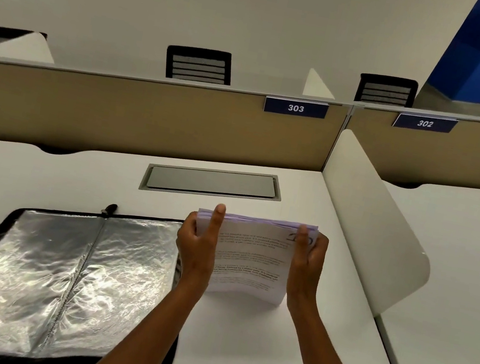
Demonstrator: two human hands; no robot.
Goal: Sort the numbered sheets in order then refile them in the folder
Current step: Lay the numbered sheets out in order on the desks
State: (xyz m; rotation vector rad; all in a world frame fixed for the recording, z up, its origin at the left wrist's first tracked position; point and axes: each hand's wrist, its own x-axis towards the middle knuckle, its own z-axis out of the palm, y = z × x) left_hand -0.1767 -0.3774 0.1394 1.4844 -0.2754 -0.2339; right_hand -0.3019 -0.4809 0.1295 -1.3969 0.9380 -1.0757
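White paper, thin and bendy. Stood up as one stack of sheets (250,260), with its bottom edge seeming to rest on the desk (264,362), just beside the right edge of the open folder (55,277), at about 2 o'clock from the folder's middle.

Gripped by the left hand (195,244) at the stack's 9 o'clock side, thumb straight up across the front, other fingers curled round the back. Gripped the same way by the right hand (310,258) at the 3 o'clock side, thumb over part of a big written number in the top corner. Could not read that number.

Bowed a little along the bottom, so looked soft, floppy and light. Probably slippery, sheet on sheet, and quick to fan out if held loosely. Best held on both long sides at once, thumbs in front and fingers behind. Likely to crease if pinched hard at one corner.

Lay flat at 9 o'clock, that folder, with shiny clear sleeves and a black zip edge.
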